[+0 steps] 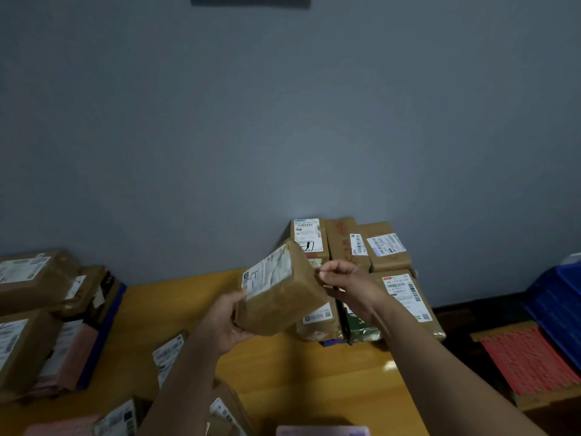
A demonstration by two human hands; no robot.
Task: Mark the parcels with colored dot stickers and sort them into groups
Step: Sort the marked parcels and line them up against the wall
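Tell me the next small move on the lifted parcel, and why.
Probably press the pinched fingertips of the right hand onto the parcel. The left hand grips it tilted above the table, and the right hand sits at its far corner; whether it holds a sticker is unclear.

Light: dim, bluish cast.
Glare: small patch on desk [390, 365], right side.
Focus: soft overall; labels unreadable.
Edges: wide-angle bending, darkened corners.

The held parcel [279, 297], its label [267, 272] blurred, hides fingertips of the left hand [229, 322].
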